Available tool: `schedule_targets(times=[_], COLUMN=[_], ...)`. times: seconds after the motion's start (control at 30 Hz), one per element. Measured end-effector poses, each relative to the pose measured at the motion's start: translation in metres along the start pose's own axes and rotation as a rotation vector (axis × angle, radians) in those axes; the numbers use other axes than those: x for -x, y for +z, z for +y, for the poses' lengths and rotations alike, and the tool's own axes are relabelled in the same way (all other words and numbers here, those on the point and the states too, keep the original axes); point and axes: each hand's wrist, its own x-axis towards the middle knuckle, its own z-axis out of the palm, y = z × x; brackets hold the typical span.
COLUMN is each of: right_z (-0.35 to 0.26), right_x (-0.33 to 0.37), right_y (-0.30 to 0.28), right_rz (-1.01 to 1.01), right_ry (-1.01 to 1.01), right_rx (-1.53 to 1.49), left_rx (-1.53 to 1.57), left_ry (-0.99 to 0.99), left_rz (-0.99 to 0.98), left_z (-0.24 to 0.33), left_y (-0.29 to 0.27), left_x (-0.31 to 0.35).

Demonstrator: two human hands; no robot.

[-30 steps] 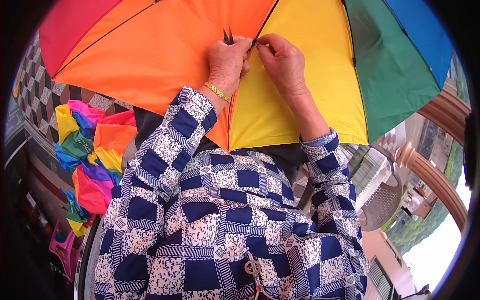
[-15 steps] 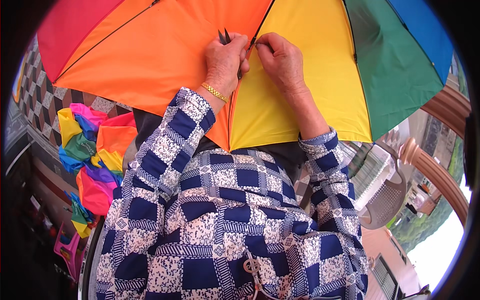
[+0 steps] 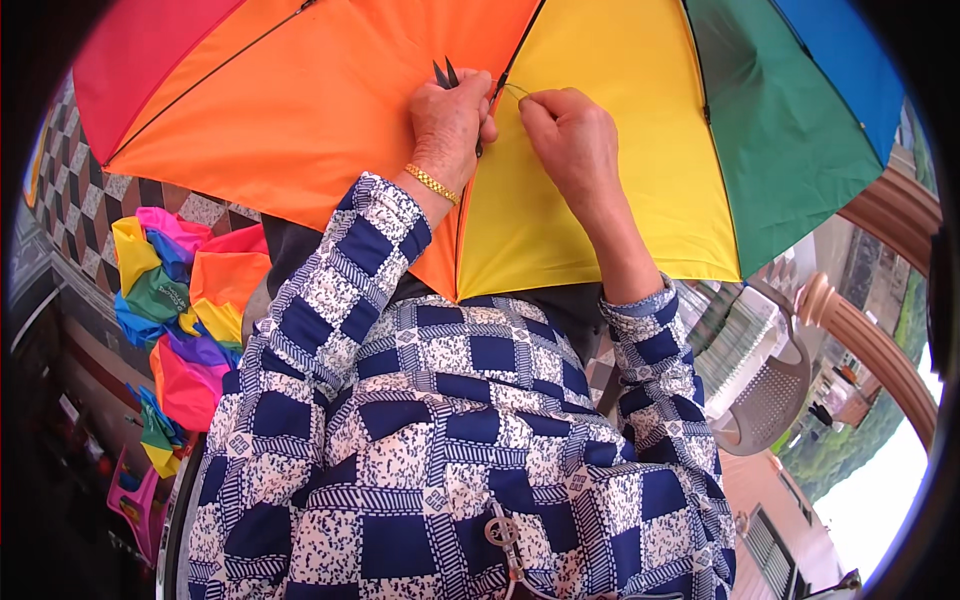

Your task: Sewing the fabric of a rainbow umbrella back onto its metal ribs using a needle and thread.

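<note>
A rainbow umbrella canopy [image 3: 620, 190] lies spread over my lap with its inner side and dark ribs showing. My left hand [image 3: 445, 118] is closed around dark thread snips [image 3: 447, 74], whose two pointed blades stick up past the knuckles. Its fingertips also pinch the rib [image 3: 500, 82] at the seam between the orange and yellow panels. Over the yellow panel, my right hand [image 3: 573, 138] is closed in a pinch on a thin thread [image 3: 515, 89], which runs back to that rib. Whether a needle sits in those fingers is hidden.
Crumpled rainbow fabric [image 3: 200, 300] is heaped on my left, above a pink plastic item [image 3: 140, 505]. To my right are a grey perforated chair [image 3: 765, 400] and a brown railing [image 3: 870, 350]. Patterned tiles [image 3: 90, 200] cover the floor at far left.
My right hand has pulled away from the rib to the right and slightly down, so a short length of thread now shows between. My left hand has hardly moved.
</note>
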Motion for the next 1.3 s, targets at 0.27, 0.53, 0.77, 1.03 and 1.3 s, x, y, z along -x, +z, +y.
schedule_targets(times=[0.27, 0.53, 0.77, 1.03, 1.3], right_z=[-0.003, 0.001, 0.006, 0.026, 0.072], right_x=[-0.011, -0.028, -0.027, -0.020, -0.013], right_y=[0.005, 0.015, 0.020, -0.004, -0.059], right_rz=[0.200, 0.071, 0.172, 0.220, 0.537], right_ry=[-0.303, -0.201, -0.232, -0.254, -0.063], right_rx=[0.475, 0.169, 0.168, 0.196, -0.081], left_rx=[0.015, -0.014, 0.026, 0.080, 0.079], left_ry=[0.010, 0.014, 0.082, 0.117, 0.110], left_rz=[0.032, 0.008, 0.006, 0.039, 0.005], left_z=[-0.001, -0.003, -0.008, -0.009, -0.007], left_y=[0.005, 0.001, 0.001, 0.003, -0.005], left_x=[0.001, -0.001, -0.002, -0.001, -0.001])
